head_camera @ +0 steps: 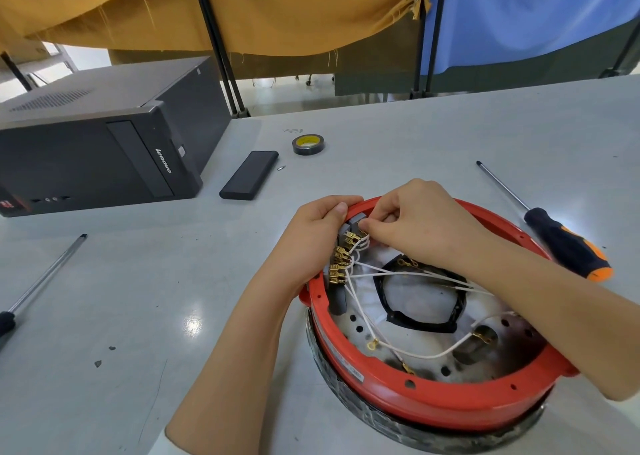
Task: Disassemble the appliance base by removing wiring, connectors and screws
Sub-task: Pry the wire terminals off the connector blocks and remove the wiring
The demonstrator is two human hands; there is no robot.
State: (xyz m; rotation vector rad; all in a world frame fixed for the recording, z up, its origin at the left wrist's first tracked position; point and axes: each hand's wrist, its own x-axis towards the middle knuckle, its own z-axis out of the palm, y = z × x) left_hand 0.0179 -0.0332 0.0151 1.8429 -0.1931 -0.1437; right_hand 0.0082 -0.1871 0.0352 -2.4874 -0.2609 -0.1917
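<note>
The round appliance base (433, 406) with a red rim lies upside down on the grey table at the lower right. Inside it, white wires (408, 274) run to a row of brass spade connectors (341, 257) along the far left inner wall. My left hand (311, 236) grips the red rim beside that row, thumb over the edge. My right hand (415, 219) reaches in from the right and pinches the topmost connector next to a grey block (356, 220). A black ring (419, 302) lies in the middle of the base.
An orange-and-black screwdriver (561, 243) lies right of the base. A second screwdriver (45, 274) lies at the far left. A black computer case (97, 143), a flat black box (249, 174), a small bit (281, 168) and a tape roll (308, 144) stand farther back.
</note>
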